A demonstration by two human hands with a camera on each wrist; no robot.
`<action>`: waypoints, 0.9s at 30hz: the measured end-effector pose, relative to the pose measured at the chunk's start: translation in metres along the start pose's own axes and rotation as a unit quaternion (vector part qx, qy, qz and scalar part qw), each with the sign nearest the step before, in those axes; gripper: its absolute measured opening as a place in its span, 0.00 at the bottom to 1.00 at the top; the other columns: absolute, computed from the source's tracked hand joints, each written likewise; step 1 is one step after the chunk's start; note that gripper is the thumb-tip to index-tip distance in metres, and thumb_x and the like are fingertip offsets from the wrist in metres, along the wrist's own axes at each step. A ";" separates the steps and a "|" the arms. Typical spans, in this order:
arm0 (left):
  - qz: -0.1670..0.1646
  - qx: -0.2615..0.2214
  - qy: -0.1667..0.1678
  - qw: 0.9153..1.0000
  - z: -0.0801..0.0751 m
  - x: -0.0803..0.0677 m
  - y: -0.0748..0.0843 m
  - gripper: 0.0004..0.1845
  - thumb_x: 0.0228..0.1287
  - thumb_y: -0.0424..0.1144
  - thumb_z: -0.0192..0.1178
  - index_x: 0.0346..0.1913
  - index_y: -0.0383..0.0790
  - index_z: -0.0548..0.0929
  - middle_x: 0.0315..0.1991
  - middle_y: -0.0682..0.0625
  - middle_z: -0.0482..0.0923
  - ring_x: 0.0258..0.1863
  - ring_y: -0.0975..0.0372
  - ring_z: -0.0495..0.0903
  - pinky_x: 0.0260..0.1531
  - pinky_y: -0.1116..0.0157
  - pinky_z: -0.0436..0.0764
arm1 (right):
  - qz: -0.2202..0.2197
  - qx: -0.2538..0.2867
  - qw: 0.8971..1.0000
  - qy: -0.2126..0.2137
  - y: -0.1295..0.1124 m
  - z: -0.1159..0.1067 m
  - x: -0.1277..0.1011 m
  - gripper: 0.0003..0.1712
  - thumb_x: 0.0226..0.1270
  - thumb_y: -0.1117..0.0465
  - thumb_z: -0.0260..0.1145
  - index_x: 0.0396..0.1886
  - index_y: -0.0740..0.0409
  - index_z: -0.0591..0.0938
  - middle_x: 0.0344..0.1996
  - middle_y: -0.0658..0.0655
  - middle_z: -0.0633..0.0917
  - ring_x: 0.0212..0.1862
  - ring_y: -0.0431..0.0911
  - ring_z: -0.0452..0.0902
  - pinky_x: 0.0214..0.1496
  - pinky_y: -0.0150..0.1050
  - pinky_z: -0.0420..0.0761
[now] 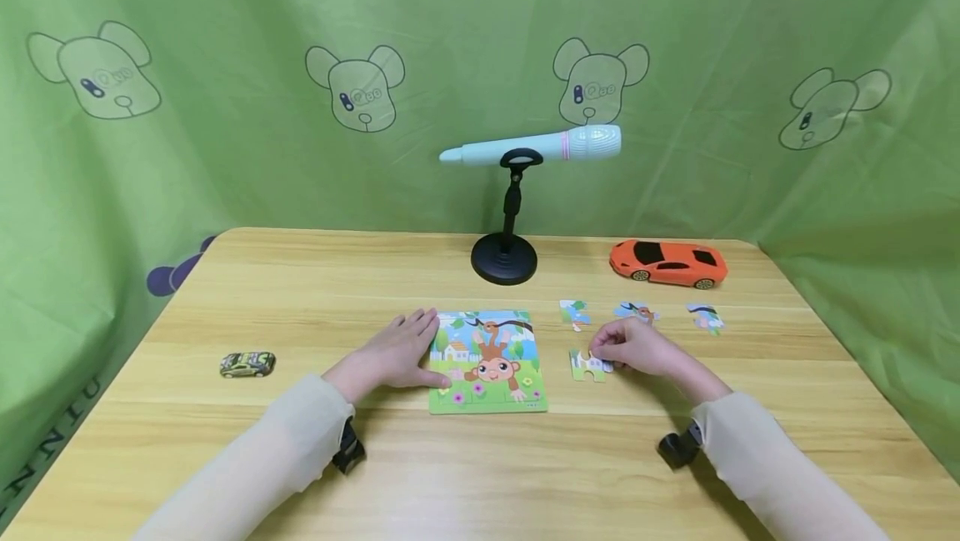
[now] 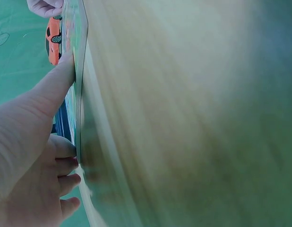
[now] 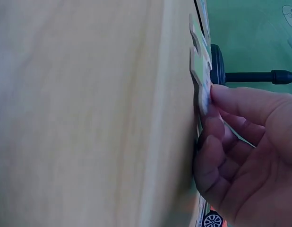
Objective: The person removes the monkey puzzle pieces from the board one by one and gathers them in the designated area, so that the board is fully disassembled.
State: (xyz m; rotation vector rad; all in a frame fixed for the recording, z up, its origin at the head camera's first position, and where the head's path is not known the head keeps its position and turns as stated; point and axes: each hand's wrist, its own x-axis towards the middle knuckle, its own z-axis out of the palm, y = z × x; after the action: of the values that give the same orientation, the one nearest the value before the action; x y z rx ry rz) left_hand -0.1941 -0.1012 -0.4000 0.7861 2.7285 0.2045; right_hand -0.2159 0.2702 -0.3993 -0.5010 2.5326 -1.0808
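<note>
**Loose puzzle piece pinched beside the monkey board**

The right hand (image 1: pixel 637 349) pinches a loose jigsaw piece (image 1: pixel 588 366) by its edge, fingers curled round it; the piece lies on the wooden counter (image 1: pixel 300 291), just beside the right edge of the monkey puzzle board (image 1: pixel 487 362). The right wrist view shows the thumb and fingertips (image 3: pixel 217 125) clamped on the piece's rim, with its knobs sticking out past them. The left hand (image 1: pixel 393 353) lies flat and released, straight fingers pressing the board's left edge; it grasps nothing.

Three more loose pieces (image 1: pixel 574 313) sit in a row behind the right hand, near an orange toy sports car (image 1: pixel 668 263). A pale blue toy microphone (image 1: pixel 532 147) rests crosswise on a black stand (image 1: pixel 504 257) behind the board, and a small dark toy car (image 1: pixel 247 364) sits well apart on the left.

Risks, as I judge them: the pinch covers only a thin rim, so the piece could slip or twist out when lifted. If the left hand eases off, the board could slide when a piece is pushed against it. A wide sweep of the right sleeve could scatter the pieces behind it.

No brand or legible label shows on the toys. Partial dark lettering runs along the green curtain (image 1: pixel 225 149) at the lower left, too cropped to read.
</note>
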 end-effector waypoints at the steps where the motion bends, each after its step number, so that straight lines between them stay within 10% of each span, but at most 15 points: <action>1: 0.000 0.000 0.000 1.000 0.000 0.000 0.000 0.53 0.54 0.67 0.54 0.70 0.30 0.50 0.71 0.39 0.43 0.69 0.49 0.42 0.66 0.52 0.45 | -0.001 0.001 1.000 -0.002 0.001 0.000 0.000 0.05 0.62 0.67 0.62 0.31 0.65 0.82 0.18 0.52 0.76 0.21 0.43 0.68 0.19 0.31 0.69; 16: 0.002 0.007 0.001 1.000 -0.001 -0.001 0.001 0.53 0.55 0.67 0.53 0.70 0.30 0.50 0.71 0.39 0.43 0.69 0.49 0.43 0.66 0.52 0.45 | 0.005 -0.008 1.000 0.006 -0.002 0.001 0.001 0.05 0.62 0.66 0.62 0.31 0.64 0.82 0.20 0.53 0.78 0.19 0.42 0.68 0.18 0.30 0.69; 27: 0.003 0.010 0.001 1.000 -0.001 -0.001 0.001 0.53 0.55 0.67 0.53 0.70 0.29 0.51 0.71 0.39 0.43 0.69 0.49 0.43 0.66 0.52 0.45 | -0.051 -0.058 0.996 0.032 -0.047 0.016 0.016 0.11 0.60 0.64 0.65 0.40 0.66 0.81 0.25 0.51 0.77 0.27 0.44 0.70 0.26 0.34 0.73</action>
State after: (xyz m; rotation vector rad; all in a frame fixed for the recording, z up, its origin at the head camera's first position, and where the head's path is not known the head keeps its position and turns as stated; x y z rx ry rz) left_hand -0.1930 -0.1010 -0.3984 0.8002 2.7341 0.1797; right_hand -0.2142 0.2230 -0.3780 -0.6431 2.6634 -1.0030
